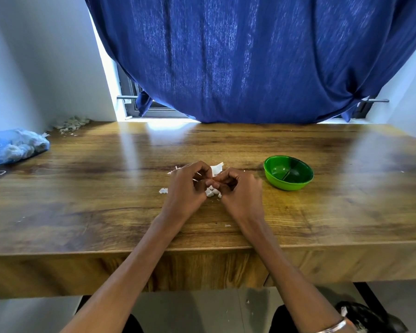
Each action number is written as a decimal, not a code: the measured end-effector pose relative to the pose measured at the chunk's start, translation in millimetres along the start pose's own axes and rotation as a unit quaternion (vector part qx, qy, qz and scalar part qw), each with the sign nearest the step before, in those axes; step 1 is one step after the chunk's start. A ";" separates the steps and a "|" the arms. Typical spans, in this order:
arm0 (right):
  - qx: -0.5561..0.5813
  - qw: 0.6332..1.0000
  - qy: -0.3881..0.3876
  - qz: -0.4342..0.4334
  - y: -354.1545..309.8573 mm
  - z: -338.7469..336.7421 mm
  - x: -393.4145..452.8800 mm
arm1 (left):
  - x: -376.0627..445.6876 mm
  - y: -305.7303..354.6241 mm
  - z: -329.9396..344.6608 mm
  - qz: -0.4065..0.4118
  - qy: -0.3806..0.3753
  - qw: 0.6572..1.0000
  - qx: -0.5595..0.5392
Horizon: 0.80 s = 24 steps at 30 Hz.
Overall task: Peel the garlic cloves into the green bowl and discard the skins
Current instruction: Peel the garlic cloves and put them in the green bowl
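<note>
My left hand [189, 186] and my right hand [238, 191] meet at the middle of the wooden table [106, 200], fingers curled and fingertips together around something small that the fingers hide, likely a garlic clove. White garlic skins [217, 168] lie on the table just behind the hands, and more white pieces [211, 192] lie beneath them. A small scrap [163, 190] sits left of my left hand. The green bowl [288, 176] stands to the right of my right hand and looks empty.
A blue bag of garlic bulbs [15, 146] lies at the table's left edge. A heap of skins [71, 123] sits in the far left corner. A blue curtain [250, 56] hangs behind the table. A dark object [368, 316] lies on the floor at lower right.
</note>
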State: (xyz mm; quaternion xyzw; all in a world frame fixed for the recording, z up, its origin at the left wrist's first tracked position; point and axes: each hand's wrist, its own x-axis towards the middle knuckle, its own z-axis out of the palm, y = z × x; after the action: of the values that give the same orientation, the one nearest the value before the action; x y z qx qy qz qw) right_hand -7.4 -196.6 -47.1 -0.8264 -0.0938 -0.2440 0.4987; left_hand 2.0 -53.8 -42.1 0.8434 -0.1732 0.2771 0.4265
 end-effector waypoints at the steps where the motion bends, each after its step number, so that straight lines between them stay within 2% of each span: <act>1: -0.016 1.000 0.000 -0.004 -0.4 0.2 -0.6 | 0.3 -0.4 -0.5 0.013 -0.003 1.000 0.014; 6: -0.022 1.000 -0.013 0.007 -4.0 0.8 -2.2 | 0.7 -2.1 0.9 0.084 -0.012 0.995 0.060; 13: -0.015 1.000 -0.019 0.009 -4.9 -1.4 -3.3 | 2.2 -2.0 2.2 0.102 -0.039 0.993 0.050; 19: 0.066 0.995 -0.043 0.057 3.0 -5.2 -0.9 | -0.1 4.3 4.1 0.115 -0.051 0.991 0.036; 24: 0.183 0.975 -0.059 0.111 -6.2 -9.1 -0.4 | 0.1 10.8 6.4 0.101 0.003 0.994 0.030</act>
State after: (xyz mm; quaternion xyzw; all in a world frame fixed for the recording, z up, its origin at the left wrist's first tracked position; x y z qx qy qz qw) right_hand -13.0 -201.5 -39.0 -0.7396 -0.0735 -0.1169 0.6587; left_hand -1.5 -65.2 -38.4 0.8330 -0.2475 0.3266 0.3717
